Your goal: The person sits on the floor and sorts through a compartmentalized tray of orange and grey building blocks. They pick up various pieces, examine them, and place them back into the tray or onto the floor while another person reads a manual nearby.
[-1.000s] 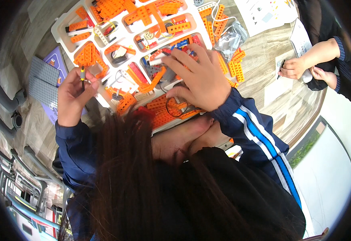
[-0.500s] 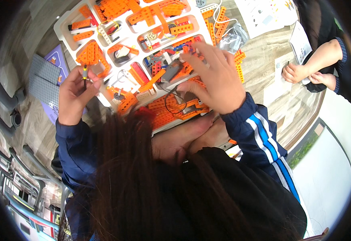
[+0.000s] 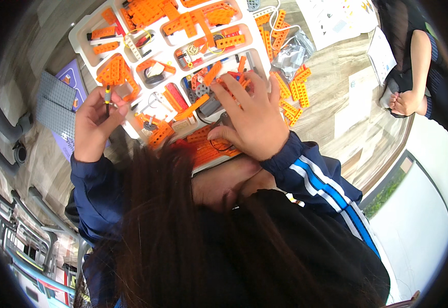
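Observation:
Pinched between the thumb and fingers of my left hand (image 3: 94, 118) is a black axle (image 3: 107, 96) with grey and yellow collars, held upright beside the tray's left side. My right hand (image 3: 254, 118) lies over a compartment of mixed small parts, its fingers spread and pointing in among them. Next to its fingertips are an orange beam (image 3: 212, 73), a grey gear (image 3: 202, 90) and a dark grey block (image 3: 211, 106). The palm covers part of that compartment, so what the fingertips touch is partly hidden.
The white sorting tray (image 3: 83, 49) holds orange beams, gears and axles. Right of it lie loose orange beams (image 3: 300, 92), a clear plastic bag (image 3: 293, 54) and printed sheets (image 3: 336, 23). Grey studded plates (image 3: 54, 102) lie left. Another person's hand (image 3: 407, 102) is at the far right.
My right hand has moved left and down, its fingers now among the small parts. My left hand keeps still with the axle. The other person's hands have drawn back from the sheet.

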